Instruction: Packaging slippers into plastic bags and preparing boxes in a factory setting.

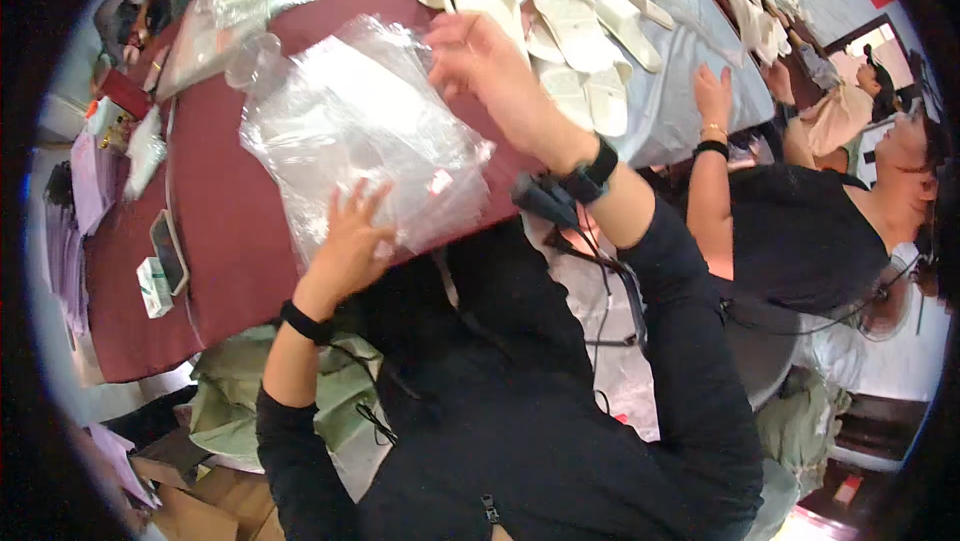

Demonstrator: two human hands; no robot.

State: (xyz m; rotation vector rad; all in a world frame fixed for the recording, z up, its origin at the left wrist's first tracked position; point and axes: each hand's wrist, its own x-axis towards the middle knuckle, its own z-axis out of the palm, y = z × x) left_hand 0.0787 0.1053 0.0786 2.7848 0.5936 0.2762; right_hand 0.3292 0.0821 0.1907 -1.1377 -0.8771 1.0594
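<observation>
**Clear bags point(375, 141) front & ctr; L hand point(348, 249) & R hand point(490, 69) apart**

I'm working at the near edge of the dark-red counter point(235, 271), w/ the bags lying in a loose, see-thru pile right before me. Step in hand, IMO: I'm handling the pile, prob. getting at a single bag. L hand is spreading its fingers at the pile's near L part, gripping nothing I can see. R hand is bending its fingers loosely by the far R edge; blur is hiding the tips, so can't tell if it's pinching film. Next move is prob. calling for a fine pinch on one bag's edge, as layers are likely clinging.

Around: off-white slippers point(565, 11) are crowding the space just beyond R hand, some lying on a blue-gray sheet point(680, 46). A co-worker's hand point(712, 99) is hovering near it. A phone point(168, 251) & small white-green box point(154, 288) are lying well off L.

In the way: slippers are prob. limiting R hand's room, & black cables point(598, 291) are hanging below my R forearm, maybe a snag risk.
</observation>
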